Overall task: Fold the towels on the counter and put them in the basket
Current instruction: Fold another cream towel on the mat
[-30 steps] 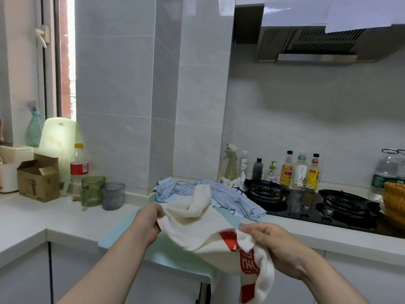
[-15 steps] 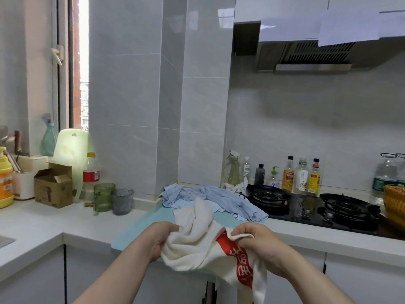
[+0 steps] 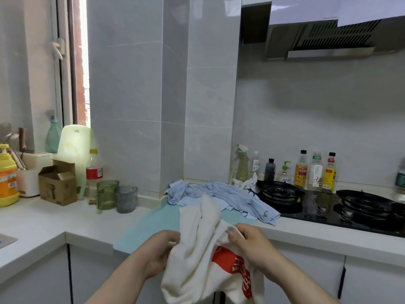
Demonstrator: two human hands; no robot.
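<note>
A cream towel with a red printed patch hangs bunched in front of the counter edge. My left hand grips its left side and my right hand pinches its upper edge on the right. Its top end still trails onto the light blue mat. Behind it, a crumpled light blue towel lies on the counter next to the stove. No basket shows in this view.
A black gas stove with a pan fills the counter's right side, with bottles lined along the wall. At left stand two glasses, a cardboard box, a yellow pump bottle and a sink corner.
My hands have drawn closer together and pulled the cream towel nearer to me, so more of it hangs off the counter edge. The camera has tilted up slightly.
</note>
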